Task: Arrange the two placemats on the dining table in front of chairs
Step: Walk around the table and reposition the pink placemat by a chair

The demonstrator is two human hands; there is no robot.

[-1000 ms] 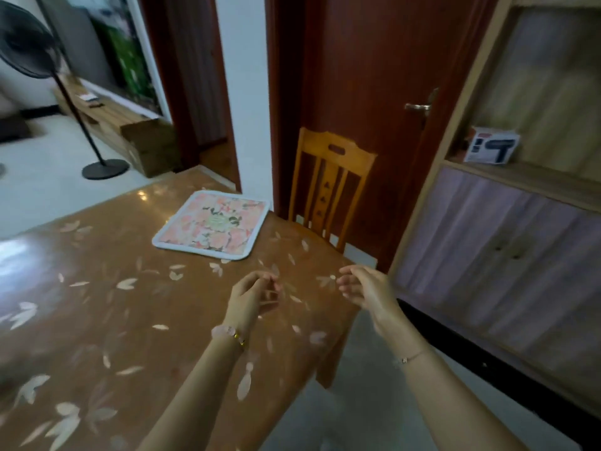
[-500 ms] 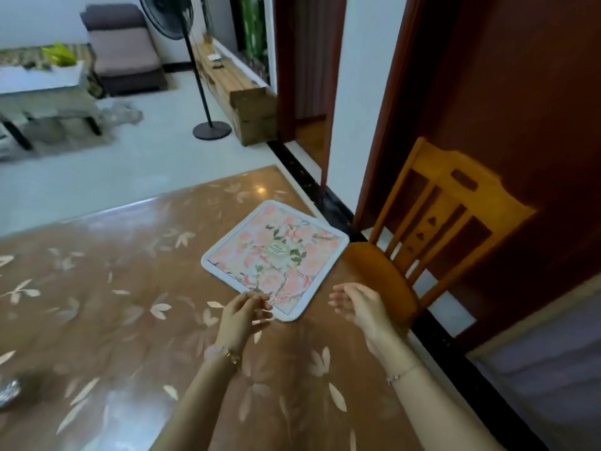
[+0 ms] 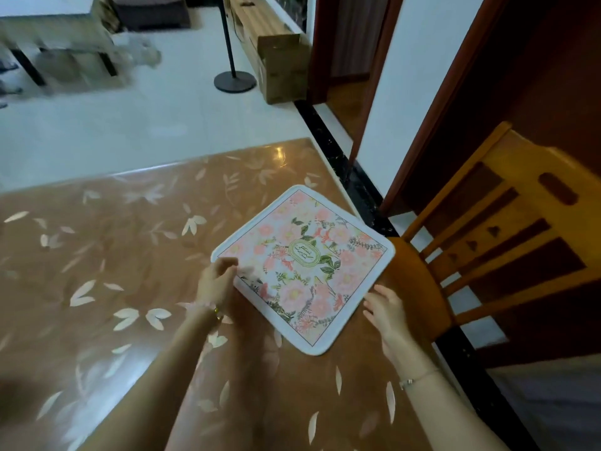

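Here the floral placemat [image 3: 302, 268] lies flat on the surface [image 3: 136, 255], skewed, its far-right corner just beside the wooden chair [image 3: 507, 255], likely parked for squaring up. Left hand [image 3: 216, 283]: grip loosely curled, fingertips on the mat's left edge. Right hand [image 3: 387, 312]: grip open, just beside the mat's near-right edge. Second mat not visible.
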